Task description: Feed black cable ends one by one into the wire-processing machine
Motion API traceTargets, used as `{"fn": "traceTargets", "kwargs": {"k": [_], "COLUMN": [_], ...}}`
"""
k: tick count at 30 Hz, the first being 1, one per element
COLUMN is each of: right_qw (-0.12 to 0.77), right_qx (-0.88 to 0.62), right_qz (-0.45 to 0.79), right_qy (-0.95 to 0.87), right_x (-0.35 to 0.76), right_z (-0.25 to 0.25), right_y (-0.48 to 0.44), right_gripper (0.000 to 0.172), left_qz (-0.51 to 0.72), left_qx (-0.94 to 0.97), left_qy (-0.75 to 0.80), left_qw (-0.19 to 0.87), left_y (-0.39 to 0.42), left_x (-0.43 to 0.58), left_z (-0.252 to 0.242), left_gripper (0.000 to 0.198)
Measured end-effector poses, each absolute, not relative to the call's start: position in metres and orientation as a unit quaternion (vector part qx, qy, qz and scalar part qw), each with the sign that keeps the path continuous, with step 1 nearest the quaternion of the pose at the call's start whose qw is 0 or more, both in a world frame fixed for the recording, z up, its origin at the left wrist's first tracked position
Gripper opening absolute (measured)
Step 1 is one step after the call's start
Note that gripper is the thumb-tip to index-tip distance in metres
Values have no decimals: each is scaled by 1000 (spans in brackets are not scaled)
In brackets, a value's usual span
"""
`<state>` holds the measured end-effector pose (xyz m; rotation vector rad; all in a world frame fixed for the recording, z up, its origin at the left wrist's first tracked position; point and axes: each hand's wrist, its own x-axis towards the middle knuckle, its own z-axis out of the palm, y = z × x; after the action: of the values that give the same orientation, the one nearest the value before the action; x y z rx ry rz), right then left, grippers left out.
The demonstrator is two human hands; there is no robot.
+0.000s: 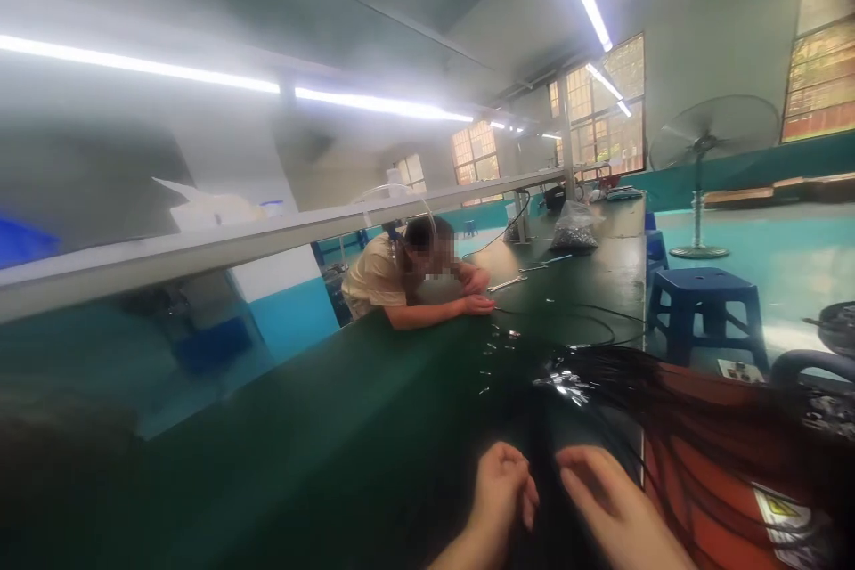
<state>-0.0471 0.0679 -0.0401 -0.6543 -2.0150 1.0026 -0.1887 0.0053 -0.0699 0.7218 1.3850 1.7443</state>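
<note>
My left hand [502,492] hovers over the near part of the dark green tabletop [374,427], its fingers loosely bent and slightly apart. I see nothing held in it. Just to its right is my right hand [605,494], with a gap between its thumb and curved fingers and nothing visible inside. Ahead of both hands lies a bundle of black cables [614,367] with shiny metal ends [567,383]. Several small metal pieces [485,372] are scattered in a line beyond my left hand.
Across the table a person [380,280] leans low over their hands. A wrench [508,283] and a clear bag of small parts [574,230] lie farther back. An overhead shelf [321,227] crosses the view. At right are a blue stool [704,294], a fan [701,142] and an orange-red surface [695,472].
</note>
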Motion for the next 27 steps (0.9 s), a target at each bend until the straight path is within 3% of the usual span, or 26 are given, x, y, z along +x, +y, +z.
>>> {"fn": "traceTargets", "kwargs": {"k": [6, 13, 27], "right_qw": [401, 356, 353], "right_qx": [-327, -381, -400], "right_qz": [253, 260, 278], "right_qy": [-818, -813, -799], "right_x": [-108, -106, -105], "right_z": [-78, -69, -63], "right_y": [82, 76, 77], "right_gripper": [17, 15, 13], "left_qz": [666, 674, 657], "left_qx": [311, 274, 259], "left_qy": [530, 495, 456], "left_qw": [422, 474, 541], "left_y": [-3, -9, -8], "left_x": [-199, -210, -220], "left_z": [-76, -58, -43], "left_gripper": [58, 39, 34]}}
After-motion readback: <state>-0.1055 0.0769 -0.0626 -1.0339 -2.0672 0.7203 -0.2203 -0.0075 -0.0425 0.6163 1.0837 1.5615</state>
